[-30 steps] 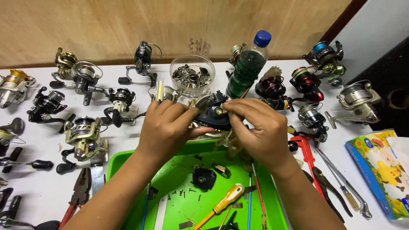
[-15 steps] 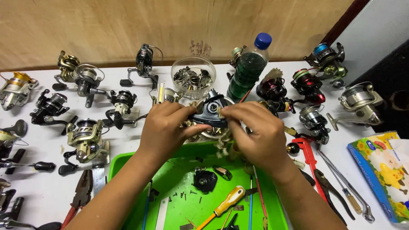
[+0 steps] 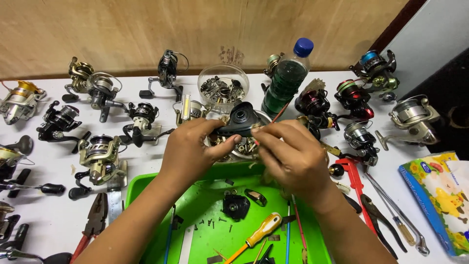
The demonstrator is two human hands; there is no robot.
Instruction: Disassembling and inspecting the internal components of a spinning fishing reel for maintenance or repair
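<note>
- Shifted slightly since earlier: black reel part [image 3: 243,119], tilted up between both hands.
- Left hand [image 3: 191,152] pinching it; right hand [image 3: 293,159] gripping a thin tool [image 3: 279,115].
- One green tray [image 3: 146,186], one bottle [image 3: 287,78].

white table [image 3: 53,222] | fishing reels [image 3: 100,156] | green tray [image 3: 141,186] | pliers [image 3: 93,225] | bottle [image 3: 288,78]

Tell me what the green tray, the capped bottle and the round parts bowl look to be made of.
Green tray: likely moulded plastic, smooth with a dull sheen. Bottle: clear thin plastic by its look, with a blue cap. Parts bowl: transparent, glass or plastic; cannot tell which.
</note>
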